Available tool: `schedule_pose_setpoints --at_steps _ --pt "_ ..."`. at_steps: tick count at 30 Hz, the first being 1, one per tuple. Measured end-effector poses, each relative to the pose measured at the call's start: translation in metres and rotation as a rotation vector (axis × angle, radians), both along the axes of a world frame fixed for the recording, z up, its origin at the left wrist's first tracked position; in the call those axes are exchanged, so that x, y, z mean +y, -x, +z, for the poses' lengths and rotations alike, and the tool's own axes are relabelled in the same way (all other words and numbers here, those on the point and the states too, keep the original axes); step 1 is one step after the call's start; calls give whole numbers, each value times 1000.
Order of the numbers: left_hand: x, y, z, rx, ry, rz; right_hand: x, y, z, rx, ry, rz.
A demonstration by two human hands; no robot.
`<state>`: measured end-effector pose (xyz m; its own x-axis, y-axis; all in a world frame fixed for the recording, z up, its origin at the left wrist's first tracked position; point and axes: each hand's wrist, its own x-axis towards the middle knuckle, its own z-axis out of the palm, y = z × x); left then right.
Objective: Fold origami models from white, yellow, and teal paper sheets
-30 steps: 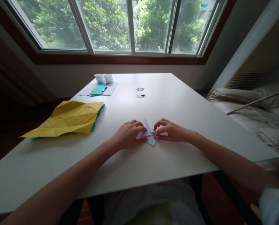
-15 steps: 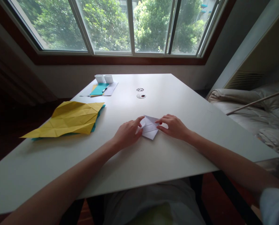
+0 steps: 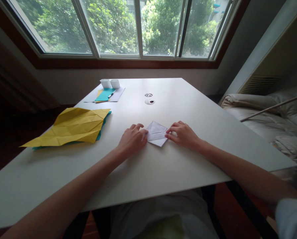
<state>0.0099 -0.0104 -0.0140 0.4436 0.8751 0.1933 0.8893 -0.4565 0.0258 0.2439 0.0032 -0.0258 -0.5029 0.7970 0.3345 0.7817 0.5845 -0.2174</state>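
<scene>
A small folded sheet of white paper point(image 3: 156, 132) lies on the white table in front of me, with creases across its middle and a pointed lower edge. My left hand point(image 3: 134, 137) pinches its left corner between thumb and fingers. At the opposite corner, my right hand point(image 3: 182, 133) grips the paper's right edge with thumb and fingertips. Both forearms reach in from the near side of the table, and the corners under my fingertips are partly hidden.
A creased yellow sheet point(image 3: 76, 126) rests over a teal one point(image 3: 98, 135) on the left. Farther back are white paper boxes point(image 3: 115, 83), a teal sheet point(image 3: 105, 94) and a pen point(image 3: 111, 95). Two round marked pieces point(image 3: 149, 102) lie mid-table. The table point(image 3: 188, 166) ends near my lap.
My left hand has shifted slightly left and closed on the paper's left corner. The paper has turned a little and lies more spread between my hands. The right hand has barely moved.
</scene>
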Motion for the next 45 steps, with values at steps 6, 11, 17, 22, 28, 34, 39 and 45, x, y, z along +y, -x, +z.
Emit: schedule_pose_setpoints --at_steps 6,11,17,22,28,34,39,45 --pt "-3 -2 3 10 -22 10 -7 4 4 -39 -41 350" --pt "-1 0 2 0 -80 -41 -10 5 9 -104 -14 325" --pt "-13 -7 7 -78 27 -361 -5 2 9 -176 -67 39" --pt "-20 -9 11 -43 134 -527 -5 2 5 -185 -19 13" --pt "4 13 11 -70 195 -421 4 -5 1 -143 55 144" --pt "11 21 11 -23 208 -404 11 -13 2 -79 -23 288" --pt "7 19 14 1 181 -391 11 -19 10 -88 102 444" --pt "8 20 14 -31 187 -399 13 -21 14 -88 124 426"
